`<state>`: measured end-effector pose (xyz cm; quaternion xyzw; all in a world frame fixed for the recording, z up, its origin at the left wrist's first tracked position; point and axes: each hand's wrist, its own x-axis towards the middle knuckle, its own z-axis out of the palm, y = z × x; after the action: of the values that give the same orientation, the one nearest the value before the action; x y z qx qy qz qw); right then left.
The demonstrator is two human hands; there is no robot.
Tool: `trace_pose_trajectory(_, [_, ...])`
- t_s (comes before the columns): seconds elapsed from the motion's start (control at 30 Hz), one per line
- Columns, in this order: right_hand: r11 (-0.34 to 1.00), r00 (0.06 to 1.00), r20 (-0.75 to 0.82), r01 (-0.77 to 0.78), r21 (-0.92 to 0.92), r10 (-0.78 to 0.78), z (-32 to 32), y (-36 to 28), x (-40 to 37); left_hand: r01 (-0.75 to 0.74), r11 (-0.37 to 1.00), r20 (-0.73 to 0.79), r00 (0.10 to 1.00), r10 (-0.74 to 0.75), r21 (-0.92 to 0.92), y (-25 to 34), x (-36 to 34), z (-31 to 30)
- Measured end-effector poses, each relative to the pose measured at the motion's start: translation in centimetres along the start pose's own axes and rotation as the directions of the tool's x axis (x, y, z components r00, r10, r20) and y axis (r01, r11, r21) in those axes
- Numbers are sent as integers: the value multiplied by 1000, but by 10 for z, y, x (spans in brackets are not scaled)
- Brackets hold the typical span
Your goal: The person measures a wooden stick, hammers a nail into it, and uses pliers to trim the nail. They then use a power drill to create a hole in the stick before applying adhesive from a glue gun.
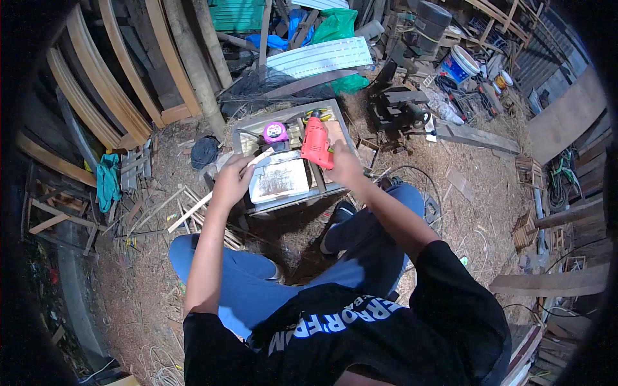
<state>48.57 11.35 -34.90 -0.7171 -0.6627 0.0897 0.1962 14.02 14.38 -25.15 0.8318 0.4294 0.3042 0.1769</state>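
Observation:
My left hand (pixel 234 180) is closed on a thin wooden strip (pixel 191 211), which slants from the lower left up over the table's edge. My right hand (pixel 344 165) grips the handle of a red power drill (pixel 316 139), its front end pointing away from me over the low table. Between the hands lies a white board with a dark-marked patch (pixel 281 181). Behind it sits a purple tape measure (pixel 275 132) on the low table (pixel 322 105). Yellow-and-black handles (pixel 326 116) show near the drill's front end.
Wooden frames (pixel 96 77) lean at the upper left. Loose strips (pixel 193 204) lie left of the table. A dark machine (pixel 402 106) stands behind right, with a white-and-blue bucket (pixel 459 64) beyond. A black cable (pixel 425 177) curves near my right knee.

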Motion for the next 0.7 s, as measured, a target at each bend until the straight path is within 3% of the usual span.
trace_pose_trajectory(0.1, [997,992,100,-72,-1,72,-27,-2,6,75,997,74,994,-77,20,9,-4,6])
trace_pose_trajectory(0.23, [999,996,-90,6,54,-1,-38,32,4,-15,995,43,999,11,100,-3,-4,41])
trace_pose_trajectory(0.33, [984,984,-93,-143,108,153,-45,50,2,-96,985,31,995,92,140,-12,3,71])
trace_pose_trajectory(0.37, [976,971,-175,-131,171,161,-47,53,-3,-134,976,30,991,131,173,-15,5,79])
trace_pose_trajectory(0.53, [833,887,0,-434,344,462,-48,94,-10,-198,945,-13,978,208,260,-13,12,106])
trace_pose_trajectory(0.6, [753,833,58,-524,397,550,-37,120,-12,-184,966,-17,982,190,181,-12,11,111])
trace_pose_trajectory(0.67, [676,796,69,-553,486,602,-21,152,-15,-202,958,-59,974,218,203,-11,9,117])
trace_pose_trajectory(0.7, [619,770,77,-564,546,633,-7,172,-16,-143,972,-23,988,150,186,-13,6,119])
